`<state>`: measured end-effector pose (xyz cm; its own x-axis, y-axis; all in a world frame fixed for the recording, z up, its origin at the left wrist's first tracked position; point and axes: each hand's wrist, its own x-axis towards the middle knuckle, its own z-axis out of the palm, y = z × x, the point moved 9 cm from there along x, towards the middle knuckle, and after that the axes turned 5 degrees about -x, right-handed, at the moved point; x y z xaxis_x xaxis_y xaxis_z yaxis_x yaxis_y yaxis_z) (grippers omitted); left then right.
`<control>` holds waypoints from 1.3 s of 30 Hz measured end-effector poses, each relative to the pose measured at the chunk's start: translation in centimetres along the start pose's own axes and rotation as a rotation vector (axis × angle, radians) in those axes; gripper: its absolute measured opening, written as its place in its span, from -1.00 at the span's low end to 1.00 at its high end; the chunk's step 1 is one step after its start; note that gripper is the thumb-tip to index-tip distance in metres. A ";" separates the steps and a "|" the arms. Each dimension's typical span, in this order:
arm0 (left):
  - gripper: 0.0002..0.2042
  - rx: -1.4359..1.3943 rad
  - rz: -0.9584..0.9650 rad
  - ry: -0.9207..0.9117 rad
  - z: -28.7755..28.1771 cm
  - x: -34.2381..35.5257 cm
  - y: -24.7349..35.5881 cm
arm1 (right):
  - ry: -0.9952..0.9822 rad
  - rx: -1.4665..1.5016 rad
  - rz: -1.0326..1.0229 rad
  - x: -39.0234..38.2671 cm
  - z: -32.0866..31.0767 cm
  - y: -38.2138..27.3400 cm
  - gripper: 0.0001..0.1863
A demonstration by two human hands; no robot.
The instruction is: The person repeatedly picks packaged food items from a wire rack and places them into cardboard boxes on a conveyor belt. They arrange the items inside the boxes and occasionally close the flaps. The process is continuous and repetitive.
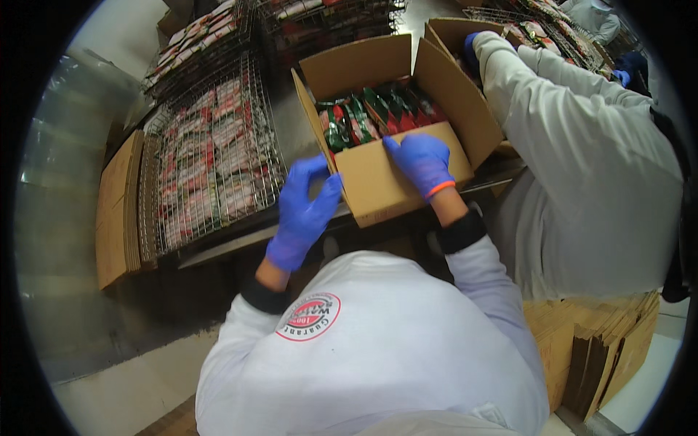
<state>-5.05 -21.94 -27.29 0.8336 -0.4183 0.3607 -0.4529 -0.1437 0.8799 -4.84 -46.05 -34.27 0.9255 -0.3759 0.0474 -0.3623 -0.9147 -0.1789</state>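
An open cardboard box (396, 182) sits in front of me, its flaps standing up at the left, back and right. Inside, shiny green and red packets (378, 112) stand in rows. My left hand (302, 207), in a blue glove, is at the near left corner, its bent fingers and thumb closing on the edge of the left flap. My right hand (425, 163), also blue-gloved with an orange cuff band, grips the near cardboard panel. Its thumb lies at the panel's upper edge, and the other fingers bend down over the front, partly hidden.
At left, a wire basket (273, 156) holds many packets; folded cardboard (116, 211) leans beside it. More stacked baskets (331, 22) stand behind. Close on my right, a co-worker's sleeve (531, 94) reaches into another box (454, 36). Flattened cartons (618, 349) are stacked at lower right.
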 end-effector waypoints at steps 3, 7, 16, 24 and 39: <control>-0.47 0.368 0.473 0.124 0.7 1.9 5.4 | 0.093 0.089 -0.106 -0.9 -1.5 -1.1 -0.50; -0.45 0.618 0.605 -0.130 2.0 2.9 6.8 | 0.853 0.744 -0.104 -11.0 -4.5 5.0 -0.85; -0.82 0.662 0.517 -0.609 6.4 3.5 5.5 | -0.129 2.606 0.894 -13.9 18.5 2.4 -0.35; -0.60 0.264 0.908 -0.495 7.8 5.1 11.5 | 0.086 2.791 0.312 -9.4 11.3 -2.3 -0.25; -0.85 1.775 1.474 0.390 -6.7 28.0 24.6 | -0.104 2.892 -0.031 20.9 -9.2 -20.7 -0.01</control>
<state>9.29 -31.15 6.52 -0.2869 -0.8323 0.4743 -0.1336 -0.4556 -0.8801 20.95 -36.32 -20.50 0.9481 -0.3096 0.0727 0.3146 0.9465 -0.0720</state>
